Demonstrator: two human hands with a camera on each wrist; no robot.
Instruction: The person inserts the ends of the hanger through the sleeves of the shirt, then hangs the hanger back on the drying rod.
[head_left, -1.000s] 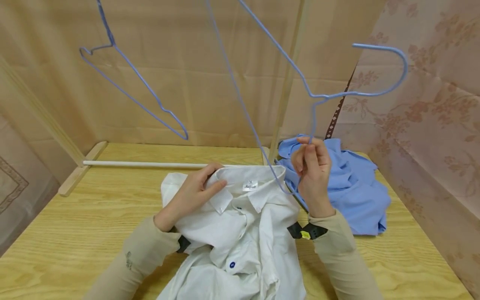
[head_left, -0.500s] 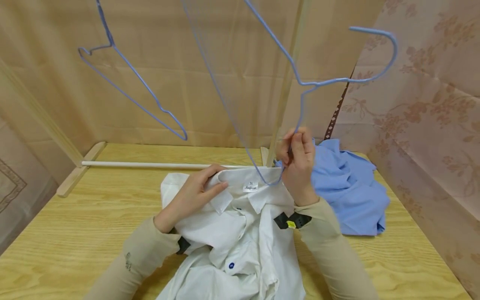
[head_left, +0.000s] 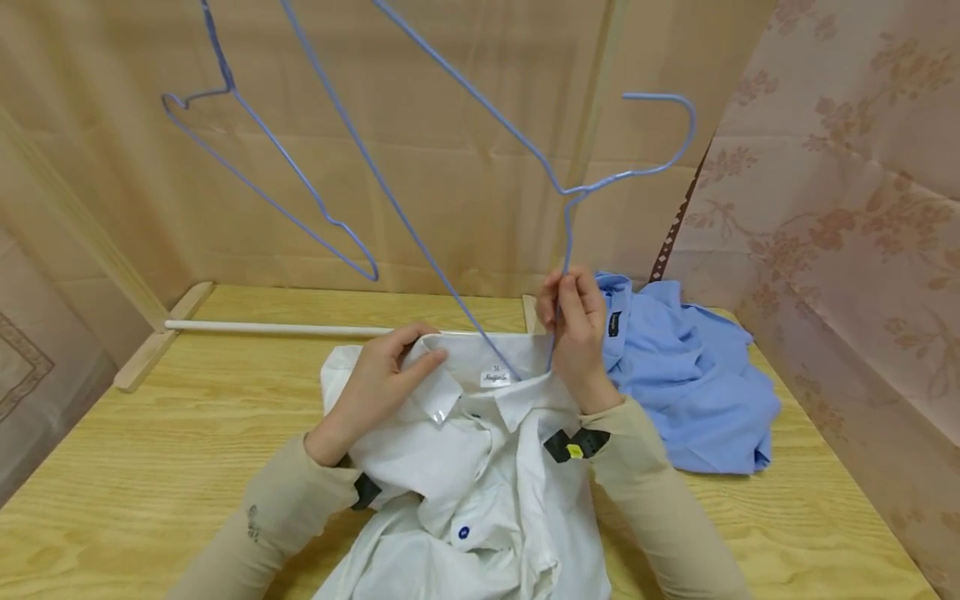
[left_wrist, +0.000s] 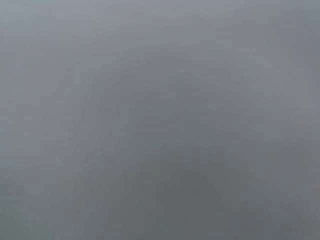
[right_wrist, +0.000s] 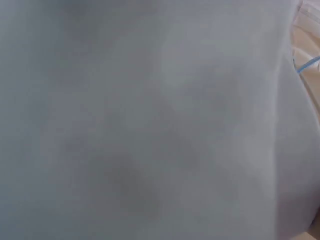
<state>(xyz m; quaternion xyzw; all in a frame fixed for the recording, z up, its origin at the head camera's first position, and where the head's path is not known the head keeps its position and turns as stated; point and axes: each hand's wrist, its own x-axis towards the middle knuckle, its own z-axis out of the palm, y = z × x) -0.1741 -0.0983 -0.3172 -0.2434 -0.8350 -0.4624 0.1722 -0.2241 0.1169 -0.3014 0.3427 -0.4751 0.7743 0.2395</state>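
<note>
A white button-up shirt (head_left: 420, 467) lies on the table with its collar towards the far side. My left hand (head_left: 382, 387) grips the collar's left side, thumb in front and fingers behind. My right hand (head_left: 577, 333) pinches a blue wire hanger (head_left: 573, 191) near one end, beside the collar's right side. The hanger's lower corner dips into the neck opening; its hook points up and right, and its other end runs out of the frame. White cloth (right_wrist: 215, 125) fills most of the right wrist view, while the left wrist view is only grey blur.
A second blue hanger (head_left: 326, 218) hangs at the upper left. Behind the shirt runs a white rod (head_left: 300, 330), with a wooden foot (head_left: 153, 350) at its left end. A crumpled blue shirt (head_left: 697, 383) lies on the right of the wooden table (head_left: 187, 433).
My right hand has moved left with the hanger, whose lower corner went from over the collar's right edge into the neck opening. The left hand stays nearly still on the collar.
</note>
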